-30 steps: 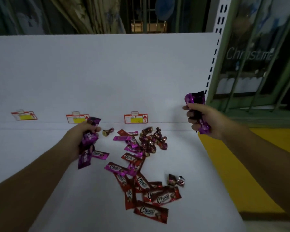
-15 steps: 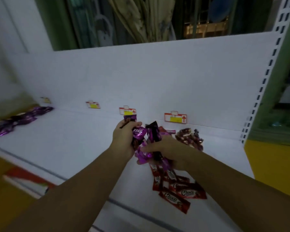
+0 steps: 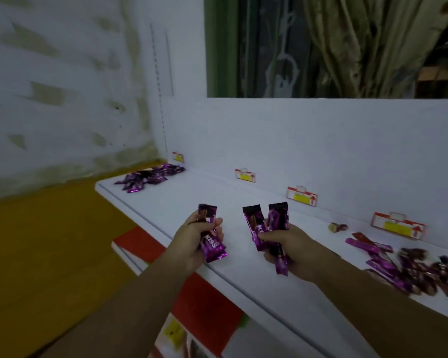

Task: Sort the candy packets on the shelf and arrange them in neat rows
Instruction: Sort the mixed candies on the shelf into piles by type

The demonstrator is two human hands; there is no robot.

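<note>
White back panel (image 3: pixel 321 140) and white shelf (image 3: pixel 166 202) fill most of the view, with yellow floor (image 3: pixel 49 241) to the left and below. A lower shelf level (image 3: pixel 204 301) with red fronts shows under the shelf edge (blurred, contents unreadable).

At the right end of the shelf lies a loose mixed heap (image 3: pixel 411 270) of purple and dark red candy packets, overlapping one another, partly motion-blurred. At the far left end, near the corner, sits a separate pile of purple packets (image 3: pixel 150 177), well apart from the heap.

Both hands are raised over the front part of the shelf, between the two groups and apart from each other. The left hand (image 3: pixel 194 241) has its fingers curled round a purple KISS bunch (image 3: pixel 214 248), ends sticking out above and below the fist. The right hand (image 3: pixel 292 250) grips a second purple bunch (image 3: pixel 278 220), at least two packets standing upright and fanned slightly at the top, with one tail hanging below the palm. Exact counts in either hand cannot be told.

Price tags (image 3: pixel 301 198) stand in a line along the foot of the back panel. One small gold-wrapped candy (image 3: pixel 336 226) lies alone near the back, just left of the heap.
</note>
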